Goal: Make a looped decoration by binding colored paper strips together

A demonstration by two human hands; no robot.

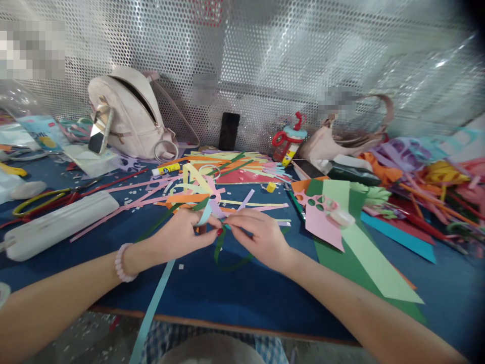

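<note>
My left hand, wearing a pink bead bracelet, is closed in a pinch on a light blue paper strip. The strip loops over the fingers, and its long tail runs down past the table's front edge. Fingertip to fingertip with it, my right hand pinches a small blue-green bit, seemingly of the same strip; the fingers hide most of it. Just below the fingertips a dark green paper strip curls on the blue table. Pale yellow and lilac strips lie right behind my hands.
A white power strip and yellow-handled scissors lie left. Behind are a glue stick, backpack, phone and red-lidded cup. Green and pink paper sheets spread at right, beside heaped coloured paper.
</note>
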